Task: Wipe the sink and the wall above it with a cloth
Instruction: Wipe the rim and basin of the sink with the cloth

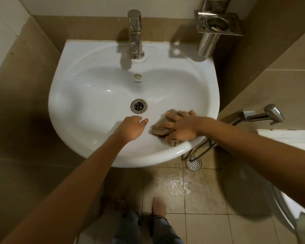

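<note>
A white wall-mounted sink [88, 88] fills the middle of the view, with a drain [138, 106] at its centre and a chrome tap [135, 35] at the back. My right hand [179, 126] lies flat on a folded brown cloth [163, 126] and presses it onto the front right slope of the basin, near the rim. My left hand [131, 128] rests inside the basin just left of the cloth, fingers relaxed and holding nothing. The beige tiled wall [88, 26] rises behind the sink.
A steel holder [217, 23] with a cup hangs on the wall at the back right. A chrome hand sprayer [266, 115] and a white toilet edge [289, 136] stand to the right. The tiled floor [174, 184] below is wet, with a floor drain [193, 163].
</note>
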`<state>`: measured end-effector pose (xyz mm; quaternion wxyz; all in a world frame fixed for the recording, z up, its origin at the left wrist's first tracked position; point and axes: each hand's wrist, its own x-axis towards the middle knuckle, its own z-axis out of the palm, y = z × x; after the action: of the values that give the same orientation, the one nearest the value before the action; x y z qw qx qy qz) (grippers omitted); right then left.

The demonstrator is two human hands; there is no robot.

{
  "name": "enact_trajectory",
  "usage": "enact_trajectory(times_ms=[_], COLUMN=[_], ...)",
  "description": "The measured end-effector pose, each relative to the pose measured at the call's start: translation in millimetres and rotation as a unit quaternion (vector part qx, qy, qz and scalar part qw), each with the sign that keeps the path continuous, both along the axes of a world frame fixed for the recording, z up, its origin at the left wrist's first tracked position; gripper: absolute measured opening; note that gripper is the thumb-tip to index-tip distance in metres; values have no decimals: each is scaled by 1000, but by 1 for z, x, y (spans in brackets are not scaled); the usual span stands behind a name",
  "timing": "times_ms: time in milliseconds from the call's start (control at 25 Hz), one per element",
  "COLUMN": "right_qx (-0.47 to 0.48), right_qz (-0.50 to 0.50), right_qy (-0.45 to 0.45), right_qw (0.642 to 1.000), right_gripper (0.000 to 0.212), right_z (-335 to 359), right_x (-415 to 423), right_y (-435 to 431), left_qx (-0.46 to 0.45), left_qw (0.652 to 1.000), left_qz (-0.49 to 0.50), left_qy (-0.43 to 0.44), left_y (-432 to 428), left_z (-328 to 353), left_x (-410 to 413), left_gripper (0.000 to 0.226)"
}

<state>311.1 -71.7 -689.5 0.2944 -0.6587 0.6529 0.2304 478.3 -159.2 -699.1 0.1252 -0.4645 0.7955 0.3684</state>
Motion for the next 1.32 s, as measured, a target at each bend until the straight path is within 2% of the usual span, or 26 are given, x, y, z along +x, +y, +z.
enact_trajectory(times_ms=[160, 280, 360, 440, 600, 760, 880, 1200, 1320], right_qx=[-8, -68, -144, -215, -338, -358, -346, -332, -352], right_qz=[-79, -20, 29, 72, 144, 187, 219, 238, 172], right_qy=[-226, -304, -291, -236, -142, -133, -143, -90, -62], right_qw=[971, 950, 945, 945, 919, 905, 901, 908, 918], right_gripper=[59, 65, 76, 80, 68, 62, 64, 82, 85], right_z=[2, 12, 14, 9, -2, -3, -8, 17, 10], right_x=[67, 92, 87, 75, 32, -25, -59, -143, -152], right_y=[-2, 3, 15, 30, 57, 62, 53, 16, 28], left_qx=[-2, 19, 18, 18, 30, -3, -20, -16, -11], left_qw=[999, 998, 998, 998, 996, 997, 997, 993, 992], left_qz=[40, 49, 42, 51, 50, 0, -25, -3, 19], left_qy=[14, 23, 32, 41, 69, 73, 76, 116, 121], left_y=[-5, -2, 0, 4, 13, 15, 15, 4, 4], left_z=[1, 8, 10, 13, 23, 29, 25, 21, 23], left_x=[15, 18, 14, 6, -24, -60, -79, -104, -109], left_gripper=[38, 39, 33, 33, 25, 38, 39, 44, 44])
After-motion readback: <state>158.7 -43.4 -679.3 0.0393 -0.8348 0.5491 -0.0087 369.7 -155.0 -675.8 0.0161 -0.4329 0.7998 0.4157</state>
